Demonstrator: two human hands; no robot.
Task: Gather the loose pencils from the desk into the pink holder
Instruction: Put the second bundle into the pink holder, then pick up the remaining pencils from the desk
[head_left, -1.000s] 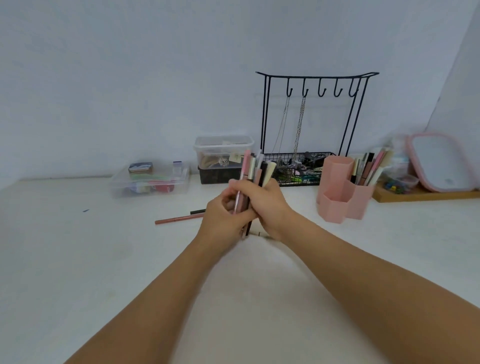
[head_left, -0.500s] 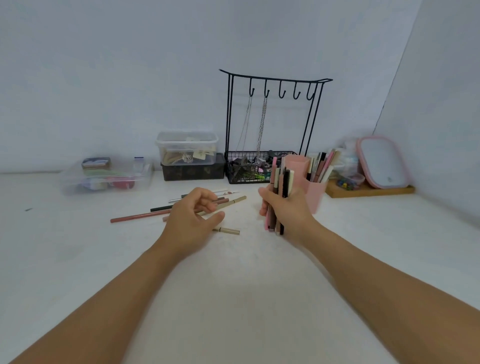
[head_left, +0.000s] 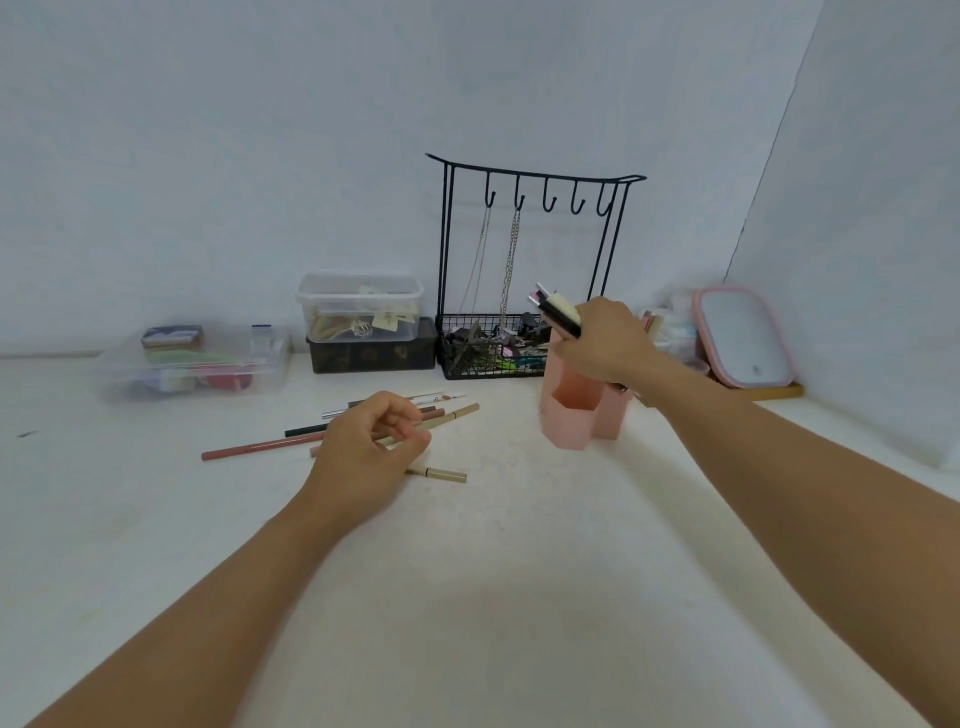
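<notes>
The right hand (head_left: 602, 340) was closed around a bundle of pencils (head_left: 558, 312), their tips slanting up and to the left out of the fist. It hovered directly over the pink holder (head_left: 566, 415), which stood on the white bench (head_left: 519, 597) in front of a black wire rack (head_left: 530, 270) with hooks along its top bar and two chains hanging from them. The lower ends of the bundle were hidden behind the hand, so whether they had entered a compartment could not be told.

The left hand (head_left: 369, 452) was over the loose pencils (head_left: 332, 426) scattered on the bench, well to the left of the holder. Its fingers were curled, pinching a tan pencil (head_left: 447, 418) that ran diagonally up to the right. A long reddish-brown pencil (head_left: 249, 448) lay on the bench stretching leftward from the hand, and a dark one lay just behind it. A short tan pencil (head_left: 441, 474) lay apart from the others, just right of the left hand's heel.

Along the wall stood a clear lidded box (head_left: 358, 306) stacked on a dark box (head_left: 371, 356), and to their left a shallow clear tray (head_left: 192, 364). A pink-framed mirror (head_left: 743, 338) leaned in the right corner.
</notes>
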